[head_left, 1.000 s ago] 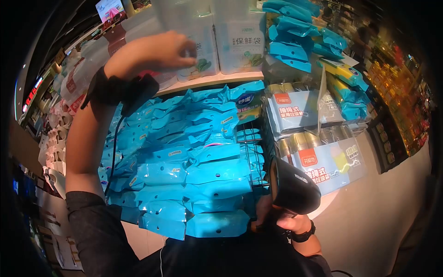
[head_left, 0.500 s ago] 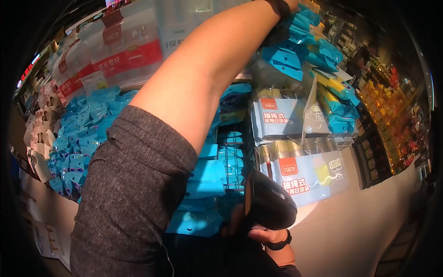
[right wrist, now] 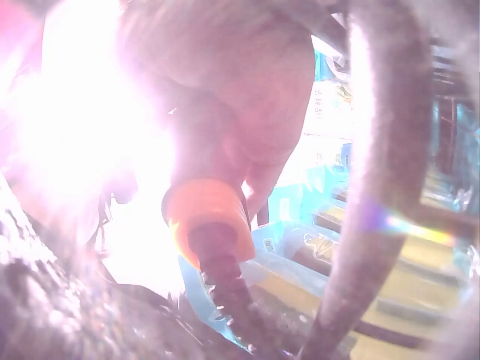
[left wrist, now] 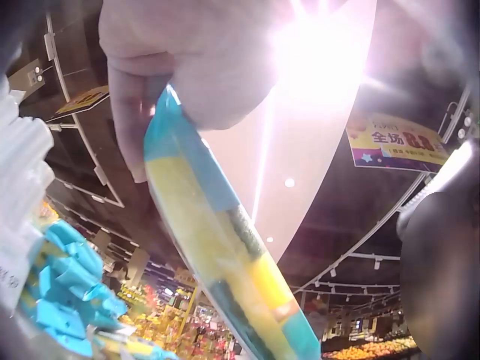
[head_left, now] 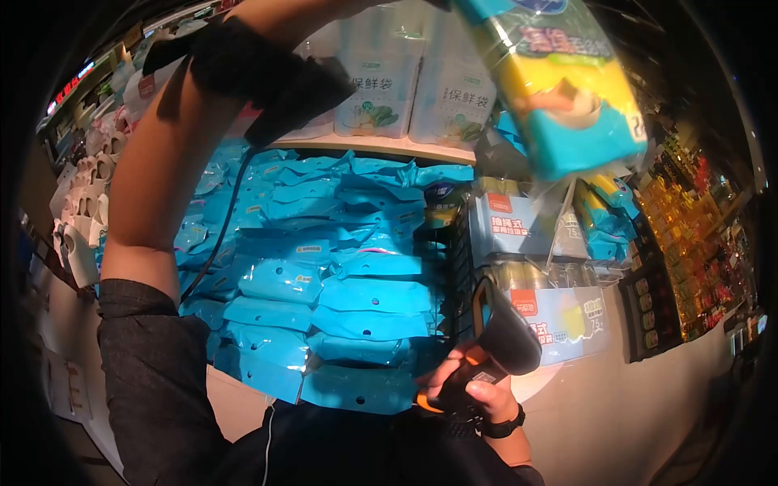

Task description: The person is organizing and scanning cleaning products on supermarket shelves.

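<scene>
My left hand (left wrist: 202, 60) pinches a plastic pack of sponges (head_left: 567, 97) by its top edge. The pack is teal and yellow and hangs at the upper right in the head view. In the left wrist view it is seen side on, with yellow sponge and dark green layers through clear film. The left hand itself lies beyond the top of the head view. Low at the front, my right hand (head_left: 482, 393) grips the handle of a black and orange barcode scanner (head_left: 506, 340). The handle's orange end shows in the right wrist view, with a cord leaving it.
Rows of blue packs (head_left: 365, 296) fill the display below the left arm. Boxes of bags (head_left: 377, 97) stand on a ledge behind. To the right are boxed trash-bag rolls (head_left: 539, 316) beside a wire rack and more teal packs (head_left: 608, 219).
The left hand came up empty, reached to the teal packs at the back right, and now holds a sponge pack lifted nearer. The right hand keeps its grip on the scanner.
</scene>
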Demonstrator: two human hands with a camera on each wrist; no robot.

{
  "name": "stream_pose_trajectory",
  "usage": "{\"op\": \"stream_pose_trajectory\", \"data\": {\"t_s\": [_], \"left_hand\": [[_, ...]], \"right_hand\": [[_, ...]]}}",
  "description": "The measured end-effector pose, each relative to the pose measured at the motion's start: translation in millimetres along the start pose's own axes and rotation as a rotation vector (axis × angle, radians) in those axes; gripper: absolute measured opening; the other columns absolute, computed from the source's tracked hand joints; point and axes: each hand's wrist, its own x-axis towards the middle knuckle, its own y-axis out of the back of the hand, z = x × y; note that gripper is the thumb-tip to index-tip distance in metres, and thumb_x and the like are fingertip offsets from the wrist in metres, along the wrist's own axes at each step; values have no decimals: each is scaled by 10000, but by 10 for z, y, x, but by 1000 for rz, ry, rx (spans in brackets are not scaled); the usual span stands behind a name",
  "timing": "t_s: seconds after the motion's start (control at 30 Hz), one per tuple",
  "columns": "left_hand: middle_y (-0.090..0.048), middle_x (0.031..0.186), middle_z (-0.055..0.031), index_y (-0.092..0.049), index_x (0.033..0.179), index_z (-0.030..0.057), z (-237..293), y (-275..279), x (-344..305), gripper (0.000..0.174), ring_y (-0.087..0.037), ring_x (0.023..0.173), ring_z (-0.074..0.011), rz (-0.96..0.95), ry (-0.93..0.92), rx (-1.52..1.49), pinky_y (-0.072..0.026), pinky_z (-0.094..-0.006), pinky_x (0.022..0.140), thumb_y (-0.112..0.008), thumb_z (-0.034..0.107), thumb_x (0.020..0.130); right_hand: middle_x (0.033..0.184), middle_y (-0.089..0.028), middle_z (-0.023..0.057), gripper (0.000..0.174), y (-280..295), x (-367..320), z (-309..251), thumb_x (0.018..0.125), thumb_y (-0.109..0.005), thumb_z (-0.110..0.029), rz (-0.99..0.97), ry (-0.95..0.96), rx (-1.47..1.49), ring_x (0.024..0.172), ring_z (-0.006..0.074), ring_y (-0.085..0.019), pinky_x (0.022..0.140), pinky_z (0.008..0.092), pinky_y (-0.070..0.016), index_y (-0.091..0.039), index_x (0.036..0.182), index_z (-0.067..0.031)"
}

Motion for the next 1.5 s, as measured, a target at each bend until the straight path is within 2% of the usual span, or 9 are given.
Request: {"op": "stream_pose_trajectory", "data": {"t_s": [0.07,0.2,0.4,0.5,0.87,1.07,1.33,1.4,1.5], "left_hand": [[-562,774,-52,-493,884,0,-227,79,-335,106,-523,743,-107,-123,56,-14,-439,-244,671,-539,71,820],[-512,999,-51,-442,1112,4,-458,205,-1031,263,-476,929,-109,-175,115,-241,-398,-263,811,-484,64,860],[-505,861,-3,-530,892,40,-713,235,-1417,160,-466,864,-77,-30,560,-404,-391,-216,756,-372,53,871],[-473,816,-15,-437,705,120,-931,246,-1359,151,-484,933,-154,-90,154,-859,-373,-287,853,-528,107,824],[-506,839,-10,-481,736,165,-1001,-97,-1058,271,-437,1046,-235,-694,-142,-1469,-318,-369,925,-739,168,655],[-513,735,-14,-517,782,54,-897,-211,-983,107,-499,710,-122,-112,442,-671,-412,-252,659,-478,129,847],[-582,740,-107,-554,886,-1,-1358,-1074,-641,196,-552,683,-182,15,512,-54,-443,-314,622,-409,108,813],[-566,785,-254,-520,914,-14,-1558,-1200,-691,216,-562,758,-386,72,287,265,-444,-425,692,-398,104,780],[-543,802,-270,-483,925,-19,-1565,-1322,-793,214,-528,794,-426,61,71,396,-433,-447,699,-415,128,784]], "right_hand": [[799,-558,232,493,-35,20,0,738,-579,-186,-5,44,76,660,289,-593,698,434,-515,-354,1126,20],[728,-525,198,509,-67,25,-22,756,-563,-130,-2,167,263,522,211,-514,486,320,-451,-332,1178,37],[634,-431,114,521,-303,113,-427,743,-555,-116,153,-49,235,456,163,-443,411,263,-371,-315,1180,38],[695,-494,142,504,-368,40,-543,705,-593,-75,233,-87,52,481,160,-475,419,262,-391,-372,1140,49],[776,-541,118,457,-390,139,-642,773,-591,-2,190,-158,-222,542,114,-503,464,216,-405,-379,1174,53],[649,-467,130,660,-91,-123,-355,730,-602,-99,45,-16,221,472,153,-447,432,257,-400,-247,1257,81],[675,-486,125,558,68,-195,-125,787,-566,-72,14,-89,150,532,142,-477,472,257,-423,-273,1247,45],[710,-514,124,507,82,-171,-104,781,-580,-49,40,-154,61,550,137,-501,473,250,-424,-320,1206,45],[755,-547,108,415,92,-211,-90,755,-601,-14,67,-169,61,568,128,-524,482,238,-430,-414,1121,48]]}}
